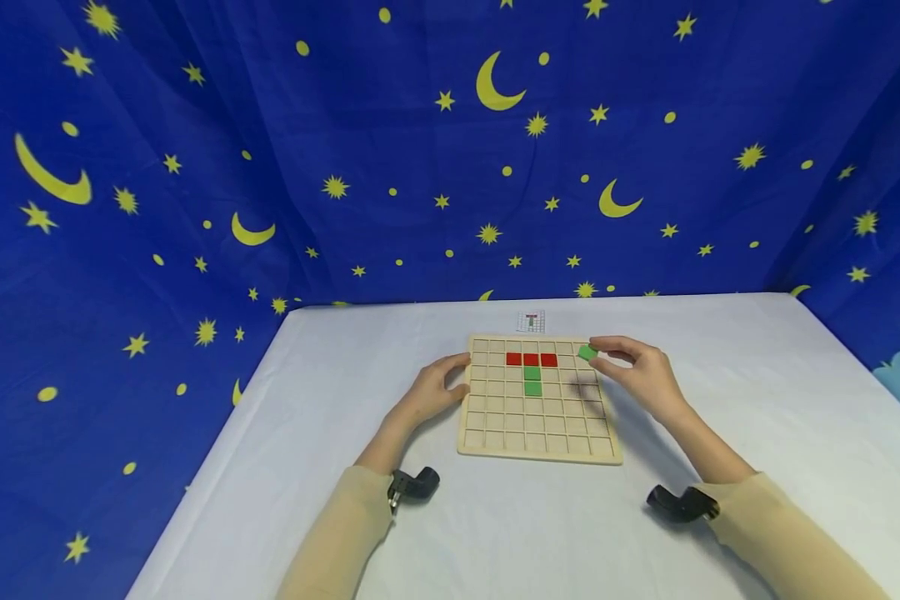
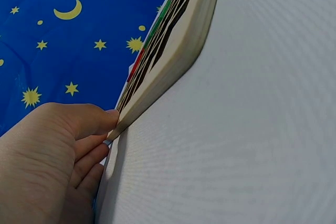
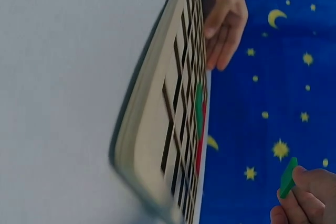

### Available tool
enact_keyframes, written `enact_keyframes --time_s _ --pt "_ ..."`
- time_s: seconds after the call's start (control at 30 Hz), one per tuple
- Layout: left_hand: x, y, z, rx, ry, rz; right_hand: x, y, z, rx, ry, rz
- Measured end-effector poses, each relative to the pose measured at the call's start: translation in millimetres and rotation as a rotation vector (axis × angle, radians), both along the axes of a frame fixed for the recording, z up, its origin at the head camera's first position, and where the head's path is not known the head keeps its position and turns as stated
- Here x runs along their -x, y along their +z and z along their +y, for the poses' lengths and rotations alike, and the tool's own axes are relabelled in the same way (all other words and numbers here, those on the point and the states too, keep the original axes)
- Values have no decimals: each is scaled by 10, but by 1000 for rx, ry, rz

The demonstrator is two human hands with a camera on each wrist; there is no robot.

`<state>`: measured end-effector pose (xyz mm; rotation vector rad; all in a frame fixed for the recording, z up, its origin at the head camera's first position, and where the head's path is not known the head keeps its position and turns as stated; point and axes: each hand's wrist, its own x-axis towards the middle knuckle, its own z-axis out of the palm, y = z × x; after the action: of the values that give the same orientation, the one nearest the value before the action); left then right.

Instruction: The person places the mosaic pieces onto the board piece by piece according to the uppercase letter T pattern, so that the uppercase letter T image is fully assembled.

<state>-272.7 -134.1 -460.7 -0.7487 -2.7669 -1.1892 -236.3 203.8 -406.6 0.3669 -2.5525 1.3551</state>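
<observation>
A square wooden grid board [image 1: 540, 457] lies on the table, holding a row of red tiles [image 1: 531, 360] with two green tiles [image 1: 532, 388] in a column below its middle. My left hand [image 1: 429, 392] rests at the board's left edge, thumb and fingertips touching it, also seen in the left wrist view. Above the board's upper right corner, my right hand [image 1: 647, 379] pinches a green tile [image 1: 587, 352] between thumb and fingers. The right wrist view shows this held green tile [image 3: 288, 178] edge-on, raised off the board.
A small printed card [image 1: 531, 322] with a coloured T pattern lies just behind the board. White cloth [image 1: 270, 500] covers the table, and a blue curtain [image 1: 420, 150] with stars and moons hangs around it. Black devices [image 1: 682, 503] are worn at both wrists.
</observation>
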Motion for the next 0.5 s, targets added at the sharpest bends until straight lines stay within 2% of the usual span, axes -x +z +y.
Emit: enact_keyframes --time_s 0.2,0.5 --pt "-6 9 5 6 5 -4 -40 9 -182 23 70 -19" --pt "-22 11 12 4 21 -40 -84 -56 -374 47 130 -37"
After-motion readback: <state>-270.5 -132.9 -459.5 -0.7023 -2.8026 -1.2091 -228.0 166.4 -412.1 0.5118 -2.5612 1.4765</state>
